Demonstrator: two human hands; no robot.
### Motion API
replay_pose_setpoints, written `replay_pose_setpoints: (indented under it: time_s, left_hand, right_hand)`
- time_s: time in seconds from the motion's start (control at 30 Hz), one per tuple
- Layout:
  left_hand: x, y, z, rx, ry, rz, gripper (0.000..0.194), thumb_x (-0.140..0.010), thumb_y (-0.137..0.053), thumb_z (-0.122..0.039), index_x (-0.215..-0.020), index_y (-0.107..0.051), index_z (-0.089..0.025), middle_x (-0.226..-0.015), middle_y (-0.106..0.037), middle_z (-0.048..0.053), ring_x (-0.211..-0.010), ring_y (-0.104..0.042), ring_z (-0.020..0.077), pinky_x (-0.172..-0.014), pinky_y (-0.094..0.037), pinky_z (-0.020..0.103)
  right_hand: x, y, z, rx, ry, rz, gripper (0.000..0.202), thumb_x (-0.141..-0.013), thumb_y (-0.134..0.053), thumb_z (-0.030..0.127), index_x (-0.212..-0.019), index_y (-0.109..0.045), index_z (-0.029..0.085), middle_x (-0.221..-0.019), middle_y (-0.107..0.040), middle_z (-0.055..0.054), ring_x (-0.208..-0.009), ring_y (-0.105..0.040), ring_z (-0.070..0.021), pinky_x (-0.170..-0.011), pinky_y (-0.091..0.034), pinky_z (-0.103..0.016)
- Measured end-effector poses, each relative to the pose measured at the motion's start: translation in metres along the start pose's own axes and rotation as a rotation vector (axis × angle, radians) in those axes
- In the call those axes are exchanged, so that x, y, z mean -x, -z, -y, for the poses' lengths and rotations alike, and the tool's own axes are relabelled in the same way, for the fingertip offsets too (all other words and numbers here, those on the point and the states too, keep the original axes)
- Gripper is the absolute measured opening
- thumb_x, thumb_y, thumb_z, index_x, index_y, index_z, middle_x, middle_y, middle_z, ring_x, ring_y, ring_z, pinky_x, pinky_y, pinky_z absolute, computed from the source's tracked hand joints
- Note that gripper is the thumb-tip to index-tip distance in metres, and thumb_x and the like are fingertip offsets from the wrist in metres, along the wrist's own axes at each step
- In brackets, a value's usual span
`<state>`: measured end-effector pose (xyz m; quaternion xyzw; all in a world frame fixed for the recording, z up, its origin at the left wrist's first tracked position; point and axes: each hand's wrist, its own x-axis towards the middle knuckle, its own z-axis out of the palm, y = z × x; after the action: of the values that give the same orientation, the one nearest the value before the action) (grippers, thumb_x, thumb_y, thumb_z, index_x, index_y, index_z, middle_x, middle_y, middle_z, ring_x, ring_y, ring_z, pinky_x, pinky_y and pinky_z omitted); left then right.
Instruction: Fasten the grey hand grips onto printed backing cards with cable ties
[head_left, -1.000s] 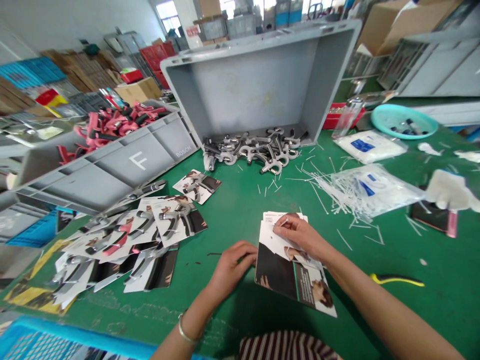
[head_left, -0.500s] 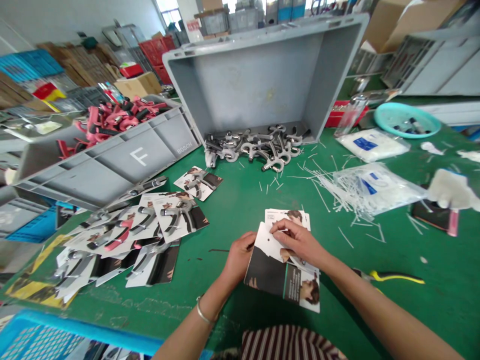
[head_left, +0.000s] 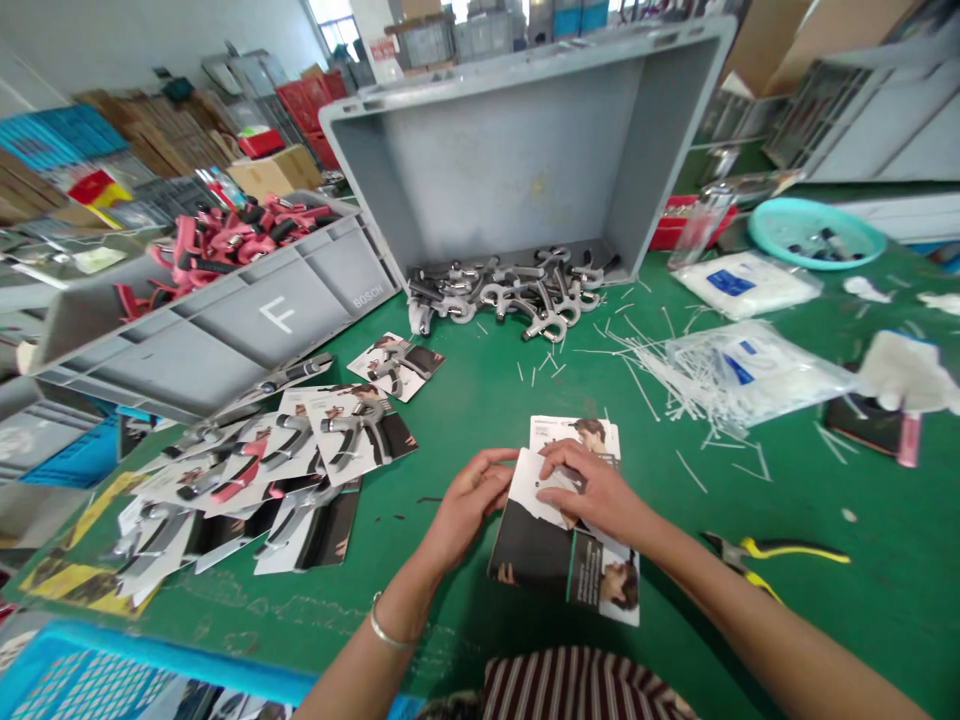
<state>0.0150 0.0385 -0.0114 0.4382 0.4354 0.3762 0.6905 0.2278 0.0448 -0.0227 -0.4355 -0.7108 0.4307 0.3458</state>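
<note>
In front of me a printed card (head_left: 532,540), white above and dark below, lies over further cards (head_left: 551,430) on the green table. My left hand (head_left: 472,495) is at the card's upper left edge, its fingers bent together; whether they pinch the edge is hard to tell. My right hand (head_left: 592,490) rests on the card's white upper part, thumb and fingers curved apart around a small dark hole. To the left are cards with grey and pink curved tools (head_left: 360,430) on them.
Grey tools (head_left: 510,295) lie at the mouth of a tipped grey crate (head_left: 525,160). A crate of pink tools (head_left: 277,300) stands left. White ties (head_left: 675,380), plastic bags (head_left: 757,370) and yellow-handled pliers (head_left: 795,550) are right.
My left hand has shifted slightly up and left, with more of its fingers showing at the card's edge. My right thumb and fingers have spread over the card. The pliers show more.
</note>
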Motion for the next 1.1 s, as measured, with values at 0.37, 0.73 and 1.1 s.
replay_pose_setpoints:
  time_s: [0.37,0.73,1.1]
  left_hand:
    - [-0.017,-0.006,-0.003,-0.425,0.001,-0.057,0.034,-0.078,-0.068,-0.04,-0.102,-0.068,-0.016,-0.087,-0.068,0.001,-0.061,-0.053,0.0114,-0.057,-0.04,0.022]
    - [0.002,0.001,0.035,-0.076,0.126,-0.089,0.062,-0.073,-0.072,-0.047,-0.121,-0.046,-0.018,-0.066,-0.06,-0.004,-0.043,-0.057,0.0123,-0.036,-0.041,0.02]
    - [0.007,0.029,0.046,-0.39,0.016,-0.279,0.041,-0.083,-0.058,-0.042,-0.116,-0.056,-0.018,-0.081,-0.065,0.002,-0.061,-0.062,0.0146,-0.047,-0.045,0.022]
  right_hand:
    - [0.009,-0.006,0.025,0.305,0.192,-0.033,0.006,-0.092,-0.058,0.022,-0.088,-0.061,0.024,-0.135,-0.052,-0.004,-0.125,-0.044,-0.0256,-0.109,-0.028,-0.048]
    - [-0.086,0.102,-0.052,0.922,-0.007,-0.129,0.035,-0.099,-0.034,0.015,-0.124,-0.058,0.018,-0.114,-0.063,-0.012,-0.108,-0.055,-0.0239,-0.096,-0.042,-0.037]
    - [-0.195,0.117,-0.062,1.164,0.063,0.029,0.026,-0.094,-0.043,0.01,-0.107,-0.065,0.013,-0.141,-0.045,-0.021,-0.127,-0.036,-0.0361,-0.1,-0.031,-0.052]
